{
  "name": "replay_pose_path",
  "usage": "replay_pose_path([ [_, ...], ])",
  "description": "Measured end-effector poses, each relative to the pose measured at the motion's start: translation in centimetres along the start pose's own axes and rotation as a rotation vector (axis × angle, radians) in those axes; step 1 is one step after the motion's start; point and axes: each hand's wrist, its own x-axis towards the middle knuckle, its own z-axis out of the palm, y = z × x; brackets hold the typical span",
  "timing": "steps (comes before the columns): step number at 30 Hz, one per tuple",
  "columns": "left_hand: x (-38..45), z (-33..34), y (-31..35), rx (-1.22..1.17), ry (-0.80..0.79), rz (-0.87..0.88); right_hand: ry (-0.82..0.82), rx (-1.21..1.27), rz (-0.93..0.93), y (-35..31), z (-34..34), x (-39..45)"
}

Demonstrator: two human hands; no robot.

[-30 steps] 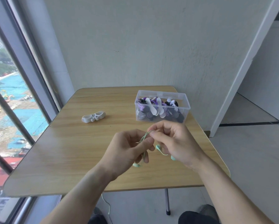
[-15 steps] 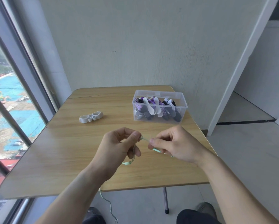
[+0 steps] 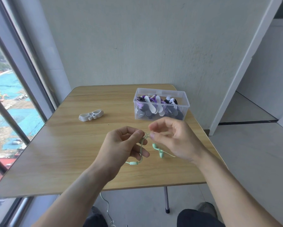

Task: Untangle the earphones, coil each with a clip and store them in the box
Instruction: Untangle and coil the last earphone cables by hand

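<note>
Between both hands' fingers point(image 3: 140, 134), the mint earphone cord point(image 3: 145, 136) is pinched by the left hand point(image 3: 121, 145); the right hand point(image 3: 173, 138) hovers released beside it.

The mint-green earphones point(image 3: 158, 149) hang tangled above the worktop, the thin cord pinched in the left hand point(image 3: 121, 145); one earbud dangles in the middle and a small green piece hangs lower. A white clip point(image 3: 91, 115) lies flat on the worktop, far left of the box point(image 3: 161, 104). The clear box stands open, full of coiled purple, white and black earphones.
</note>
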Motion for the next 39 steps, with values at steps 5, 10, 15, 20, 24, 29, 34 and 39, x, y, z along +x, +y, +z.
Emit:
replay_pose_path([
  [5,-0.4,0.2,0.5,-0.01,-0.011,-0.01,0.036,-0.123,-0.136,0.1,0.5,-0.1],
  [10,-0.6,0.5,0.5,0.065,0.062,0.023,0.135,-0.214,-0.038,-0.1,1.5,-0.1],
  [15,-0.9,0.9,0.5,0.178,0.104,0.077,0.195,-0.189,0.063,-0.3,2.0,0.2],
  [20,-1.0,1.0,0.6,0.228,0.084,0.107,0.185,-0.163,0.075,-0.8,2.2,0.2],
  [24,-0.9,0.9,0.2,0.337,0.076,0.153,0.172,-0.119,0.085,-0.6,2.3,0.2],
  [29,-0.7,0.6,-0.1,0.377,0.029,0.172,0.15,-0.056,0.112,-0.6,2.5,0.3],
  [34,-0.3,0.4,-0.3,0.321,0.008,0.171,0.145,-0.022,0.177,-0.8,3.0,0.3],
  [39,-0.4,0.2,-0.4,0.263,-0.015,0.145,0.073,0.11,0.215,-1.3,2.9,0.0],
])
